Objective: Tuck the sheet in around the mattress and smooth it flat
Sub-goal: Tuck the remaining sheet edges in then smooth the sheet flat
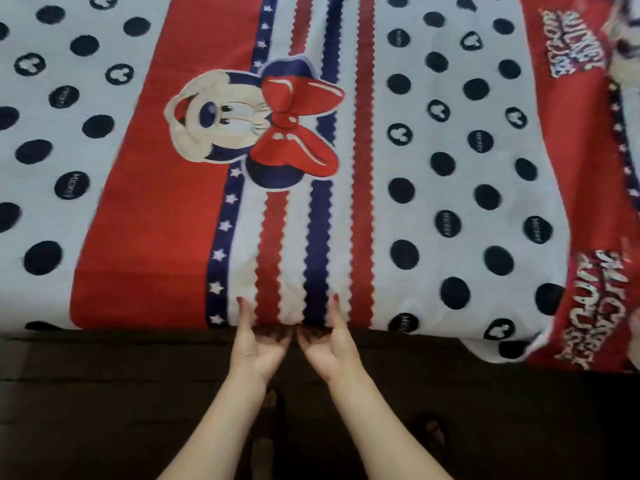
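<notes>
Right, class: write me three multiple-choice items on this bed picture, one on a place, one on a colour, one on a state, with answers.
1. Where are the hands on the sheet?
A. at its near edge, on the stripes
B. on the cartoon face
C. at the far right corner

2. What colour is the bow?
A. green
B. red
C. yellow

3. How does the sheet lie at the right?
A. tucked flat
B. rolled up
C. hanging loose over the edge

Answers:
1 A: the left hand and right hand meet at the near edge, fingers curled under it, below the red and blue stripes.
2 B: the bow beside the cartoon face is red.
3 C: the right part droops past the edge line, rumpled.
</notes>
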